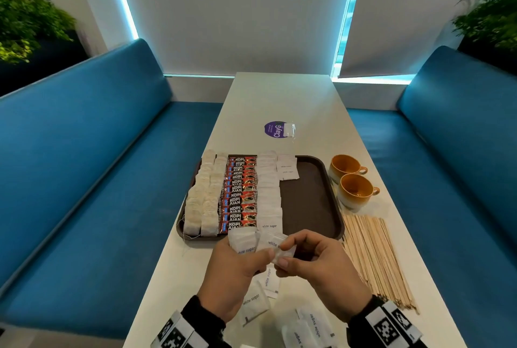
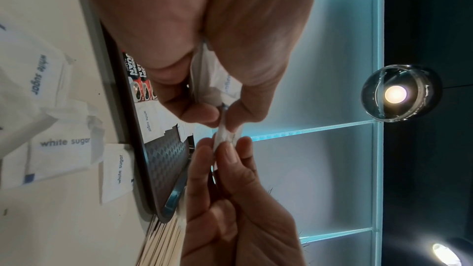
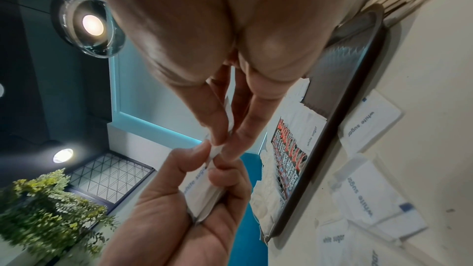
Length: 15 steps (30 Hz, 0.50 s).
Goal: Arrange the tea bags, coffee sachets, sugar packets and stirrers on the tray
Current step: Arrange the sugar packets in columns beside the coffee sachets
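A dark brown tray [image 1: 307,202] holds two columns of tea bags [image 1: 202,196], a column of red coffee sachets [image 1: 239,196] and a column of white sugar packets [image 1: 268,193], with two more packets [image 1: 288,170] at its far end. Just in front of the tray, my left hand [image 1: 251,252] grips a small stack of sugar packets [image 1: 246,241]. My right hand [image 1: 288,252] pinches one packet [image 1: 275,242] at the stack's edge; the pinch shows in the left wrist view [image 2: 225,132]. Wooden stirrers [image 1: 375,258] lie in a pile on the table right of the tray.
Loose sugar packets [image 1: 254,303] lie on the white table under and near my wrists, more [image 1: 307,328] at the front edge. Two orange cups [image 1: 355,191] stand right of the tray. A purple sticker [image 1: 275,129] sits farther back. Blue benches flank the table.
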Motion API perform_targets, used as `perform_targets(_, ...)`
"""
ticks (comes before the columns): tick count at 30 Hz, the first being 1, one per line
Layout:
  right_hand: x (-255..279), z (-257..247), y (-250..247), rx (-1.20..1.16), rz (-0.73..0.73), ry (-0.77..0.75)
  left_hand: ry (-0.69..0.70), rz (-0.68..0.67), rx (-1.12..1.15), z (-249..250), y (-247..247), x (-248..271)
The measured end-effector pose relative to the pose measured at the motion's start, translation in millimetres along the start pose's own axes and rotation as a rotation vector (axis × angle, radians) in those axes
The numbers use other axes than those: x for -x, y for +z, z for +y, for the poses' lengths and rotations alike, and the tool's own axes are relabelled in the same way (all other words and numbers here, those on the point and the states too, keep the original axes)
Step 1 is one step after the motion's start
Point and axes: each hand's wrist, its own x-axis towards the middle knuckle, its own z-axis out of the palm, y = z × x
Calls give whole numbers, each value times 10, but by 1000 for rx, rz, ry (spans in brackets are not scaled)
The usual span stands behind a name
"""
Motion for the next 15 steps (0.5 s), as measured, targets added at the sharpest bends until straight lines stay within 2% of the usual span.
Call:
perform_targets(4,-8,-20,17,33,-6,6,29,-31,-36,45,8,9)
perform_targets(8,-58,-35,-16,21,-8,8,2,-5,-32,79,5,-38)
perform_targets(11,-116,-45,-63,97,-23,12,-34,61,23,39,4,-105)
perform_targets(15,-188,-28,-117,143,-18,15,0,171,33,-24,-14,-202)
